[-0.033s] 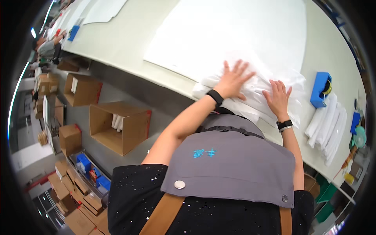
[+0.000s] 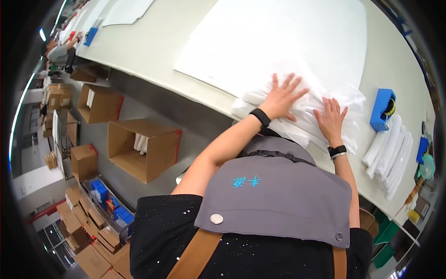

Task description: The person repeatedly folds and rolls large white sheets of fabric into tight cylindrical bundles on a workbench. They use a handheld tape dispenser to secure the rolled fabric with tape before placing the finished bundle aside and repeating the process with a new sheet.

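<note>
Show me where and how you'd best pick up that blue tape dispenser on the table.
Probably grip the blue tape dispenser around its body, coming from the left, where the person's right hand is. That side shows a long, plain wall, while the tape roll sits exposed on the right and white rolls lie close against its near end.

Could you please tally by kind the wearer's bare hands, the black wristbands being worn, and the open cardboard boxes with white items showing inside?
Bare hands: 2 (left hand, right hand)
Black wristbands: 2
Open cardboard boxes with white items showing inside: 2
Total: 6
</note>
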A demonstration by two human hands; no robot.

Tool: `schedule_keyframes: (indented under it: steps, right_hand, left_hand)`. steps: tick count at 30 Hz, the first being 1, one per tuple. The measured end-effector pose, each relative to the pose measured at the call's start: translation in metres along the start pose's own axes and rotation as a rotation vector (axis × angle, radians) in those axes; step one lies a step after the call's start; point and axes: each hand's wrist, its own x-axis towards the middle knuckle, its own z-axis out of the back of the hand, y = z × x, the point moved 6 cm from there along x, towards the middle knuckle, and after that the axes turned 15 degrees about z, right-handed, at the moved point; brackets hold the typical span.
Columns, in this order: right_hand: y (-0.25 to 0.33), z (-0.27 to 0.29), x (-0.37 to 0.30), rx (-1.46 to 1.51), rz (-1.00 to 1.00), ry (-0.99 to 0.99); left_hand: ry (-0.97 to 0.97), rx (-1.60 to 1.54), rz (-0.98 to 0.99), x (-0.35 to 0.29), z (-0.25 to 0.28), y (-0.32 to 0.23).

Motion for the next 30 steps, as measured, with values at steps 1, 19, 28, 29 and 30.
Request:
schedule_keyframes:
  steps: [1,19,28,29,30]
  right_hand:
    - [0.001,-0.004,-0.003,-0.023,-0.023,-0.031]
    - [0.023,-0.004,-0.037,0.075,-0.34,-0.106]
    - [0.031,0.038,-0.009,0.703,-0.424,-0.795]
    - [0.032,0.036,-0.004,0.935,-0.439,-0.913]
    - [0.031,0.028,-0.001,1.049,-0.473,-0.934]
  left_hand:
    - [-0.035,-0.019,-0.055,-0.001,-0.003,-0.005]
    - [0.05,0.077,-0.062,-0.001,-0.017,-0.001]
    - [0.095,0.087,-0.045,-0.001,-0.022,0.002]
    - [0.091,0.092,-0.045,-0.001,-0.023,0.002]
    - [0.087,0.087,-0.046,-0.001,-0.023,0.002]
